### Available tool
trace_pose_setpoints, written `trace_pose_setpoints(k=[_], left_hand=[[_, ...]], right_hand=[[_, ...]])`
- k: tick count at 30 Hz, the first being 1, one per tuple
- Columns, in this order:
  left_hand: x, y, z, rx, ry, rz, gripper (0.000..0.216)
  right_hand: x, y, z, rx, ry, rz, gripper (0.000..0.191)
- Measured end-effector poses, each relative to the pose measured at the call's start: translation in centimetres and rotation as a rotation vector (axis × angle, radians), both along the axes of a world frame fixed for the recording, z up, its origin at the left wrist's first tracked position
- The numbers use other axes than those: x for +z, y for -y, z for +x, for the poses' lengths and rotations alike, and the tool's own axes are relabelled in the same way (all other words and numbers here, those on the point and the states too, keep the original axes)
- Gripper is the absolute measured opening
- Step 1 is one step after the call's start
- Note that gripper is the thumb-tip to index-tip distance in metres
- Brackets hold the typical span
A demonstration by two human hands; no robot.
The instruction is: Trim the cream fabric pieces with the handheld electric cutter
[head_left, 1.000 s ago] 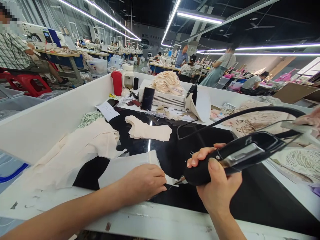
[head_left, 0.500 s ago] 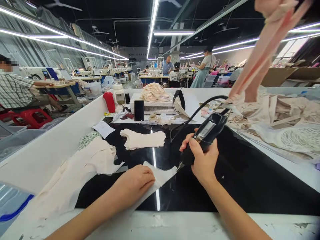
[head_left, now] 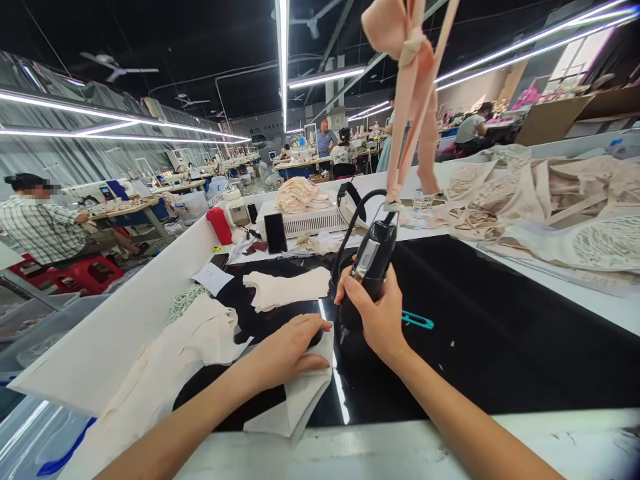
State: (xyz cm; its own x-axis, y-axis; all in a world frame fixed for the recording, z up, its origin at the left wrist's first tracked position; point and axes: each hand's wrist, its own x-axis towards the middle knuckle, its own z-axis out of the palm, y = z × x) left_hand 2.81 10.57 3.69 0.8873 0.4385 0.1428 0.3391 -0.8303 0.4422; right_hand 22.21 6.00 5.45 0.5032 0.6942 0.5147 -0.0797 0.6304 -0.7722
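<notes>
Two hands are working over a black bench top (head_left: pixel 475 347). The left hand (head_left: pixel 290 350) is lying flat and unclenched, pressing a white fabric piece (head_left: pixel 295 407) onto the top near the front edge and grasping nothing. The right hand (head_left: pixel 377 317) is clenching a black corded cutter (head_left: pixel 369 263), held nearly upright, tip down just beside the fabric's right edge; contact cannot be confirmed. Teal snips (head_left: pixel 417 321) are lying just right of that hand. A stack (head_left: pixel 287 288) of cut pieces is resting beyond the left hand. A red bottle (head_left: pixel 219 225) and a lidded jar (head_left: pixel 235 208) are standing closed at the back, contents not showing. A clear tub (head_left: pixel 40 327) is sitting outside the white wall (head_left: pixel 115 313), contents unclear.
</notes>
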Motion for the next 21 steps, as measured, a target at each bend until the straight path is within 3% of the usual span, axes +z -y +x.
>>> trace_pose_setpoints(k=[12, 21], left_hand=[[-1.6, -1.2, -0.9, 0.017, -0.144, -0.070, 0.059], [-1.2, -0.7, -1.1, 0.053, -0.184, -0.067, 0.048]], right_hand=[[-0.3, -1.0, -1.5, 0.017, -0.002, -0.014, 0.030], [-0.4, -1.2, -2.4, 0.025, 0.021, -0.051, 0.031]])
